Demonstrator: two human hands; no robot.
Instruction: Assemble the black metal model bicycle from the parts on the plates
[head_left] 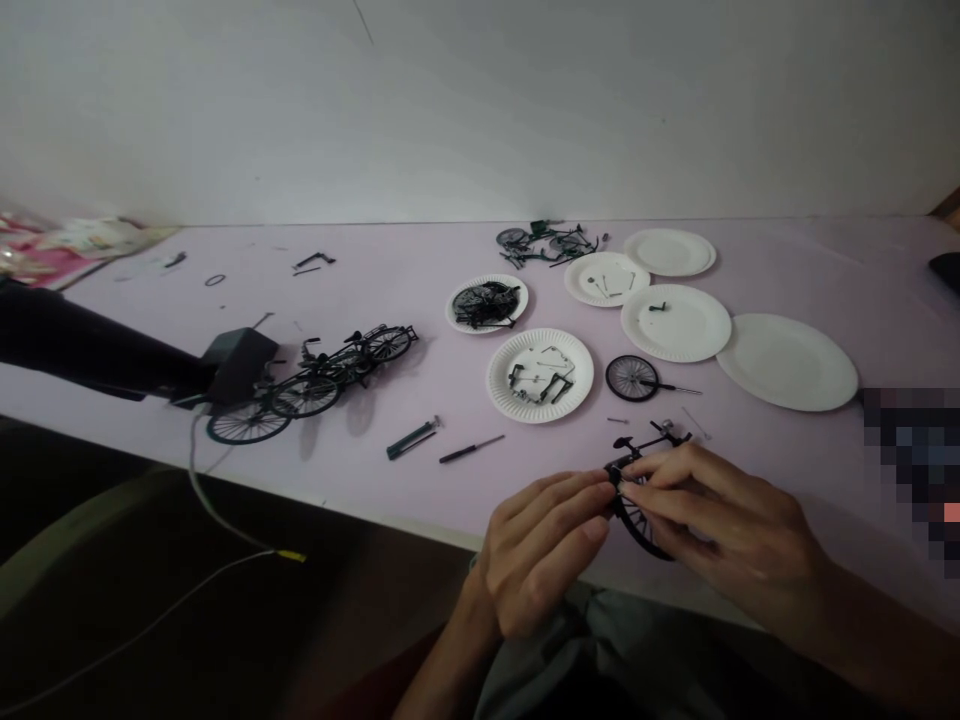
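Note:
A black miniature bicycle [651,538] is held over the table's front edge, its saddle and handlebar showing above the fingers and part of a spoked wheel below. My left hand [551,545] grips it from the left, fingertips closed on the frame near the saddle. From the right, my right hand [739,530] pinches at the same spot with bent fingers. Whatever small part lies between the fingertips is too hidden to make out. Just beyond the hands lie a loose spoked wheel [631,379] with a thin rod attached and a small screw [618,420].
A paper plate [499,405] holds small bicycle parts; another plate [452,312] carries dark wheels. Several more plates stand back right. A screwdriver [471,449] and a green pump-like part [411,440] lie left of the hands. Miniature bicycles [304,395] stand beside a black arm [97,340].

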